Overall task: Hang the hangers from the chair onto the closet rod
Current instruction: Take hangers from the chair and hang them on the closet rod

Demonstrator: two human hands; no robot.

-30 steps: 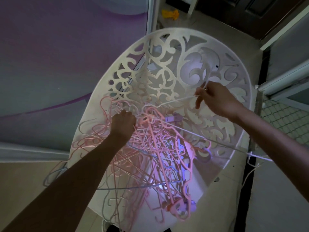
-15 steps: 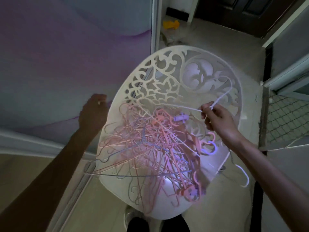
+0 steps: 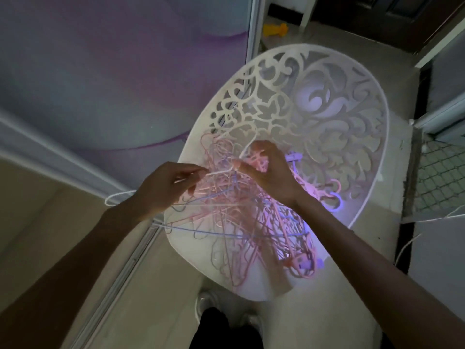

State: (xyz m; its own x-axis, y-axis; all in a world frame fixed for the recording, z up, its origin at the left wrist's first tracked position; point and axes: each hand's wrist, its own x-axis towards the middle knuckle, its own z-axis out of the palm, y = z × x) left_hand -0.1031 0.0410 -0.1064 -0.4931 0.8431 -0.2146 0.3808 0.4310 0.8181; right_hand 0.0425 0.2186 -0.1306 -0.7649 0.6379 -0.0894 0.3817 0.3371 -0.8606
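Note:
A white chair (image 3: 357, 102) with a cut-out scroll back stands in the middle. On its seat lies a tangled pile of pink, white and blue hangers (image 3: 241, 222). My left hand (image 3: 166, 190) hovers at the pile's left edge, fingers curled round a thin white hanger (image 3: 219, 172) whose hook pokes out to the left. My right hand (image 3: 269, 175) is over the pile's top and pinches the same white wire between thumb and finger. The closet rod is out of view.
A sliding closet door (image 3: 100, 84) with a purple pattern fills the left, its floor track (image 3: 130, 258) running beside the chair. A yellow object (image 3: 275, 30) lies on the far floor. At right are a mesh grate (image 3: 440, 177) and a white cord (image 3: 407, 245). My shoes (image 3: 206, 306) touch the chair's front.
My left hand left the chair's left rim and came back to the pile. My right hand moved left from the chair's right side. Both now hold a white hanger.

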